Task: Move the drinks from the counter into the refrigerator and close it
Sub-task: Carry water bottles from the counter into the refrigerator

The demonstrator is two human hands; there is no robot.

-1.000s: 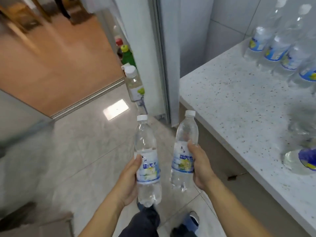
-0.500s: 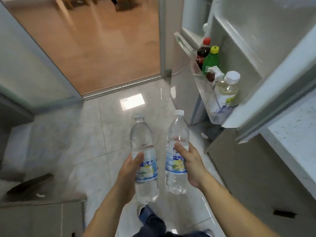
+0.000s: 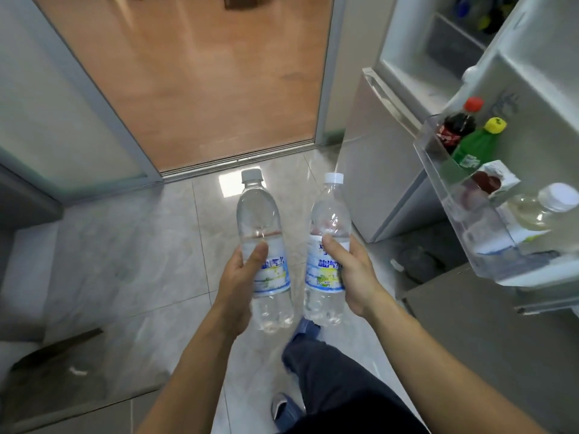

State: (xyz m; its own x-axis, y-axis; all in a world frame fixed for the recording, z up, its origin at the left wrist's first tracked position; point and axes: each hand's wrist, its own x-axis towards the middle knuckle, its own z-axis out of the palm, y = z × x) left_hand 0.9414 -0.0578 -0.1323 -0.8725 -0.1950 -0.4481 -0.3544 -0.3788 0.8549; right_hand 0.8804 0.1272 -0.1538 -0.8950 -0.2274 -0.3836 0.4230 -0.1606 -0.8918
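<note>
The floor is the biggest thing here, made of shiny grey tiles, and past a metal strip it turns into brown wood. On the right stands the refrigerator with its upper door swung open. The open door is white inside and has a clear door shelf near the bottom.

On that shelf stand a few drinks in a row. There is a dark cola bottle with a red cap. Just beside it is a green bottle with a yellow cap. Next comes a small carton, and then a clear bottle with a white cap.

A person stands on the tiles, and their dark trouser leg shows at the bottom.

The left hand is wrapped around the left water bottle, with the thumb lying across the front of the label. The right hand is wrapped around the right water bottle in the same way. Both bottles are held upright, side by side, in front of the body. They are near each other but not touching. Both are still outside the refrigerator, to the left of the open door shelf.
</note>
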